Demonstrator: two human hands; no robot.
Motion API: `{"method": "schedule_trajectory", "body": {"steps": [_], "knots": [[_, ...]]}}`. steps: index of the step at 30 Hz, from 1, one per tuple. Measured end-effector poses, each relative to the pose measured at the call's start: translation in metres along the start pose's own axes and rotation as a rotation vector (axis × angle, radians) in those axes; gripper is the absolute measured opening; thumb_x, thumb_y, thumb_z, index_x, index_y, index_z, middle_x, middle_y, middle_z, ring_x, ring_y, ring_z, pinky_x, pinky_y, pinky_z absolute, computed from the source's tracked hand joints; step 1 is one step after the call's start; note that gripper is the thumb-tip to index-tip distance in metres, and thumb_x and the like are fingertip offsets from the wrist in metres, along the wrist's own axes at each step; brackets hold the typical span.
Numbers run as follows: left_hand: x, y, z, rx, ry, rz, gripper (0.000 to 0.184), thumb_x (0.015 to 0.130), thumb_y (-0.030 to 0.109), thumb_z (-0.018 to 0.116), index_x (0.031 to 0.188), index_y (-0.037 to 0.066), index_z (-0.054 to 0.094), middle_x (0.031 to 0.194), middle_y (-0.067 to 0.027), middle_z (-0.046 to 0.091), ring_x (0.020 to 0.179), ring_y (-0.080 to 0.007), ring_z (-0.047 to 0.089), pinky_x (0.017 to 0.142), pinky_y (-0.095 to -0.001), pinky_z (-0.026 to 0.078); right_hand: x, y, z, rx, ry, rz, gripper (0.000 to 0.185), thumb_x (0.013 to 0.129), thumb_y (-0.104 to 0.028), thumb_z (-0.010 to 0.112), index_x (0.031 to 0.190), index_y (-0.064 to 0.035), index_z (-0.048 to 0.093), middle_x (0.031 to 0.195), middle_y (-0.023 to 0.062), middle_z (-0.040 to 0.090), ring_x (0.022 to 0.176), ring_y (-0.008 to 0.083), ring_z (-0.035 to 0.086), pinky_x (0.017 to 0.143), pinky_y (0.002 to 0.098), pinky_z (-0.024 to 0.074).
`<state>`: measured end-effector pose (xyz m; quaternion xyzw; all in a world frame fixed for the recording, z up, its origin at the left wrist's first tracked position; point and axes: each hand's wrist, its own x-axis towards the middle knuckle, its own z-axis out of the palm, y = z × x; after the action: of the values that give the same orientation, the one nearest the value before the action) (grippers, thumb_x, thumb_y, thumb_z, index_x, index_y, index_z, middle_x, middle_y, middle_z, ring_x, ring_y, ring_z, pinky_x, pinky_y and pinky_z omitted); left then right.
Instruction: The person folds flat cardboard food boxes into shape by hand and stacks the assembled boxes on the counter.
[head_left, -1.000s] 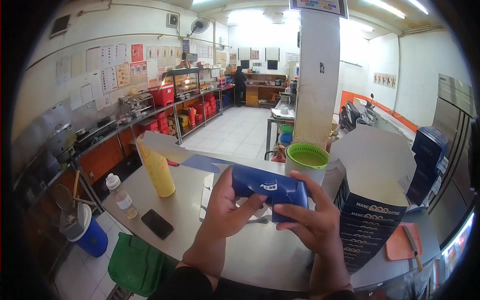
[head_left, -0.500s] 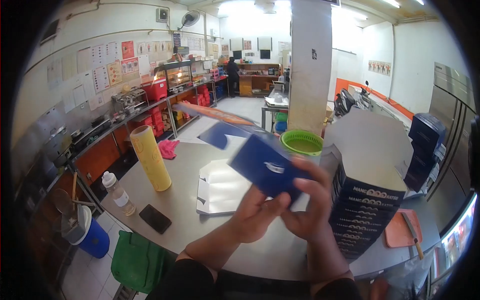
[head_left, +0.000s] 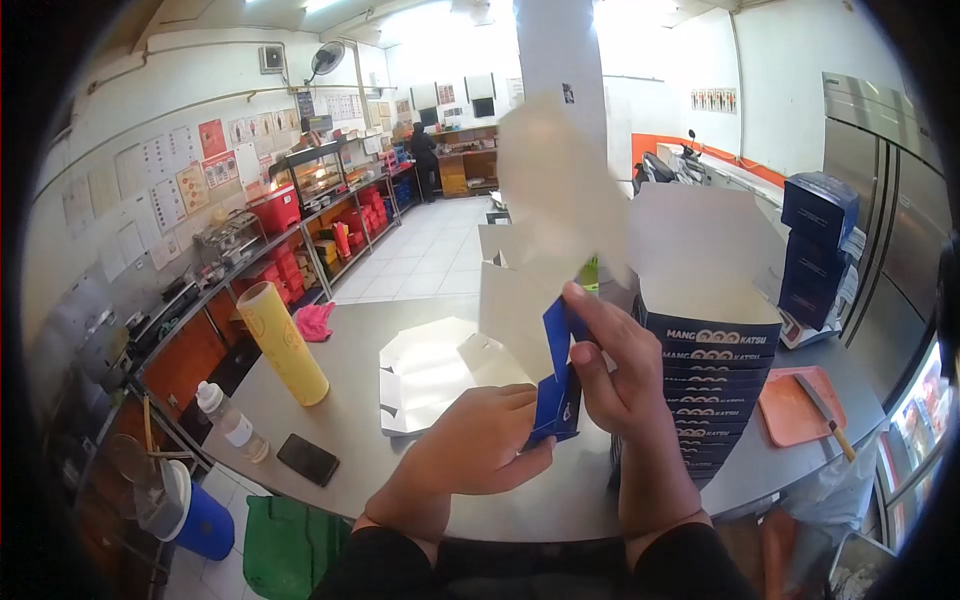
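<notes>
Between my two hands is a partly folded cardboard food box (head_left: 557,365), blue outside and pale inside. Its lid panel, blurred, stands up high over the table. My left hand (head_left: 475,440) grips the near lower edge, fingers wrapped round the blue side. On the other side my right hand (head_left: 625,375) pinches the blue wall near its corner. Just behind my left hand, another box (head_left: 430,360) lies open on the table, white inside up. Close to my right forearm rises a tall stack of dark blue boxes (head_left: 715,405) printed with white lettering, the top one's lid upright.
On the steel table (head_left: 370,410) are a yellow wrap roll (head_left: 285,345), a clear bottle (head_left: 235,425), a phone (head_left: 308,460) and a pink cloth (head_left: 315,322). A knife (head_left: 822,402) lies across an orange tray (head_left: 795,410) at right. A person (head_left: 425,160) stands far back.
The box has turned in my hands from its blue face to its pale inside, with the lid panel now raised. My left hand has shifted to its lower edge. The view has swung slightly right.
</notes>
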<state>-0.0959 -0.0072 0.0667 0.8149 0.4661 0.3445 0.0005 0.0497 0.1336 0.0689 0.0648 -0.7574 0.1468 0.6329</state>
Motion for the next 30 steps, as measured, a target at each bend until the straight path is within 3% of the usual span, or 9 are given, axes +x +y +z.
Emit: {"method": "schedule_trajectory", "body": {"steps": [9,13,15,18,21,22,25,29,30], "knots": [[-0.002,-0.007,-0.005,0.073,-0.006,0.042,0.018,0.084,0.006,0.070,0.101,0.001,0.065,0.088,-0.0144,0.067,0.084,-0.0379,0.065,0.078,-0.0459,0.052,-0.004,-0.003,-0.024,0.064,-0.022,0.280,0.043,0.098,-0.016,0.064,0.138,-0.0020,0.059,0.082,0.0106,0.067,0.070,0.0208,0.067,0.072,0.0292,0.0529],[-0.004,-0.008,-0.015,0.194,0.414,0.035,0.020,0.086,0.008,0.075,0.102,0.003,0.067,0.095,-0.0138,0.068,0.096,-0.0341,0.063,0.092,-0.0435,0.044,-0.007,0.005,-0.022,0.065,0.193,0.149,0.036,0.098,-0.011,0.060,0.132,0.0024,0.058,0.104,0.0147,0.066,0.099,0.0195,0.063,0.090,0.0328,0.0489],[-0.007,-0.017,-0.012,0.185,0.650,0.011,0.037,0.083,0.016,0.083,0.112,0.005,0.063,0.104,-0.0124,0.064,0.106,-0.0321,0.058,0.093,-0.0437,0.041,-0.011,0.007,-0.028,0.071,0.215,0.102,0.035,0.101,-0.019,0.058,0.129,0.0001,0.055,0.118,0.0139,0.058,0.108,0.0208,0.056,0.097,0.0352,0.0445],[0.004,-0.042,0.003,0.240,1.012,0.341,0.057,0.079,0.021,0.088,0.123,0.009,0.055,0.114,-0.0116,0.057,0.113,-0.0326,0.053,0.096,-0.0444,0.039,-0.015,0.009,-0.022,-0.018,0.362,0.049,0.034,0.106,-0.032,0.052,0.125,-0.0036,0.053,0.124,0.0089,0.049,0.117,0.0204,0.048,0.102,0.0353,0.0402],[0.009,-0.032,0.005,0.549,0.994,0.307,0.073,0.076,0.024,0.089,0.131,0.007,0.045,0.118,-0.0135,0.051,0.112,-0.0324,0.052,0.098,-0.0471,0.045,-0.019,0.010,-0.020,-0.007,0.346,0.015,0.038,0.107,-0.036,0.054,0.126,-0.0039,0.053,0.124,0.0084,0.050,0.118,0.0201,0.048,0.103,0.0352,0.0396],[0.007,-0.041,0.009,0.537,0.986,0.287,0.074,0.077,0.023,0.088,0.136,0.006,0.046,0.130,-0.0166,0.049,0.120,-0.0351,0.053,0.104,-0.0477,0.044,-0.018,0.010,-0.018,0.017,0.346,-0.015,0.038,0.107,-0.037,0.055,0.127,-0.0039,0.054,0.124,0.0084,0.050,0.118,0.0198,0.048,0.104,0.0352,0.0389],[0.005,-0.048,0.003,0.552,0.904,0.241,0.079,0.078,0.018,0.087,0.143,0.005,0.043,0.141,-0.0207,0.048,0.132,-0.0395,0.050,0.110,-0.0483,0.042,-0.018,0.010,-0.018,0.061,0.355,0.014,0.037,0.104,-0.030,0.062,0.127,-0.0015,0.054,0.122,0.0092,0.054,0.110,0.0178,0.053,0.094,0.0303,0.0447],[0.009,-0.061,0.001,0.469,0.904,0.472,0.087,0.078,0.008,0.083,0.152,0.025,0.039,0.149,-0.0244,0.042,0.142,-0.0430,0.045,0.112,-0.0549,0.041,-0.019,0.006,-0.012,0.086,0.436,0.144,0.032,0.098,-0.011,0.066,0.124,0.0055,0.059,0.109,0.0117,0.066,0.090,0.0162,0.062,0.082,0.0261,0.0483],[0.009,-0.062,0.002,0.474,0.907,0.456,0.077,0.079,0.007,0.083,0.144,0.029,0.049,0.150,-0.0225,0.043,0.142,-0.0433,0.046,0.112,-0.0570,0.040,-0.022,0.004,-0.014,0.097,0.405,0.168,0.031,0.098,-0.008,0.066,0.125,0.0062,0.058,0.105,0.0106,0.067,0.085,0.0149,0.062,0.079,0.0249,0.0485]]}}
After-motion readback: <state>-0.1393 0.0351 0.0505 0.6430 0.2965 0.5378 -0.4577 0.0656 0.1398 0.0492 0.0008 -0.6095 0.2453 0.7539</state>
